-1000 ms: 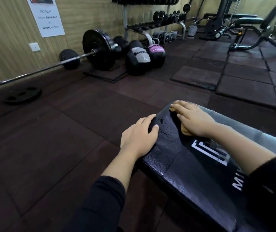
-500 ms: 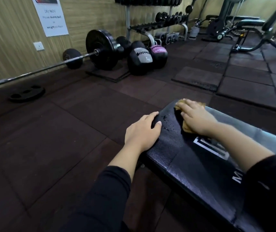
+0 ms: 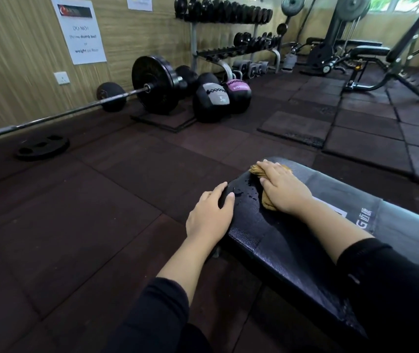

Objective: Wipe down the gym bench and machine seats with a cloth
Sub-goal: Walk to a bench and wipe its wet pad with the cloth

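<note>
Wiping: my right hand [image 3: 286,191] presses the cloth [image 3: 256,169] flat, fingers straight, on the bench [image 3: 279,240].
Bracing: my left hand [image 3: 209,217], fingers relaxed, at its 9 o'clock edge.

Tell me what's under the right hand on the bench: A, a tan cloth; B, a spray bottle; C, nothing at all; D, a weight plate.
A: the right hand presses flat on a tan cloth that pokes out past its fingers on the black bench pad.

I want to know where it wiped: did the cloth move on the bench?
Yes. The cloth under the right hand slid toward the bench's far end; the left hand stayed put.
</note>
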Tool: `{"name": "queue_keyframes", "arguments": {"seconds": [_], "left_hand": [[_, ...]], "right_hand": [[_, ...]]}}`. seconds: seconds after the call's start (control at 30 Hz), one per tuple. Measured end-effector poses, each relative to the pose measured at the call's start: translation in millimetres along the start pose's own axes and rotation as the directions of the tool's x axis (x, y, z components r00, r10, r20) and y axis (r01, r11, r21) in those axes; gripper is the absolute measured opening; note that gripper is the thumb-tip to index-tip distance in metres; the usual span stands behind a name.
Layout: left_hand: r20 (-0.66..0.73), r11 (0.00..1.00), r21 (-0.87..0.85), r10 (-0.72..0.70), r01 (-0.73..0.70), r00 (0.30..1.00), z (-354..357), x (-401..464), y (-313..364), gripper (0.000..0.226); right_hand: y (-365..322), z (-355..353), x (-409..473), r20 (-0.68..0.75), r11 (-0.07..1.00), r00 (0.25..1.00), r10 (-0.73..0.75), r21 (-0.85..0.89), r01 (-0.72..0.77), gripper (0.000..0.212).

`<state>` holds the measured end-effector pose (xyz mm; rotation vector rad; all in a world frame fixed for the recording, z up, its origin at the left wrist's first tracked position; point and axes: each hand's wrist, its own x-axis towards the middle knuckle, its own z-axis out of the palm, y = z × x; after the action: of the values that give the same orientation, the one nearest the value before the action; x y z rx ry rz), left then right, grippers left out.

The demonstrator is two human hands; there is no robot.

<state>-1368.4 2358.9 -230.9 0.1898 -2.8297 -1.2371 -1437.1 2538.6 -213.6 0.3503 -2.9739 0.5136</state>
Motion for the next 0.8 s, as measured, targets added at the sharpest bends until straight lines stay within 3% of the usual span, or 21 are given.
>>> {"name": "queue_keyframes", "arguments": {"seconds": [0.2,0.37,0.5,0.67,0.8], "left_hand": [[-0.028,0.998,-0.062,0.000,-0.002,1.000,3.8,0.6,-2.4,0.037],[-0.044,0.998,-0.070,-0.007,0.004,0.999,3.6,1.6,-3.7,0.035],[-0.050,0.996,-0.086,-0.007,0.003,0.999,3.8,2.6,-4.0,0.034],[-0.073,0.991,-0.135,-0.019,0.009,0.997,6.0,5.6,-4.0,0.033],[-0.076,0.992,-0.124,-0.024,0.014,0.997,6.8,6.6,-4.1,0.035]], "right_hand": [[-11.5,-2.3,28.5,0.001,0.999,1.000,-0.023,-0.031,0.023,0.041],[-47.4,11.1,16.2,0.028,0.967,0.967,-0.252,-0.039,0.253,0.033],[-23.0,0.5,-14.3,0.054,0.938,0.937,-0.345,0.053,0.342,0.039],[10.4,-11.6,20.4,0.058,0.992,0.990,-0.128,-0.013,0.129,0.041],[-31.4,7.9,40.4,0.013,0.987,0.990,-0.139,-0.074,0.139,0.040]]}}
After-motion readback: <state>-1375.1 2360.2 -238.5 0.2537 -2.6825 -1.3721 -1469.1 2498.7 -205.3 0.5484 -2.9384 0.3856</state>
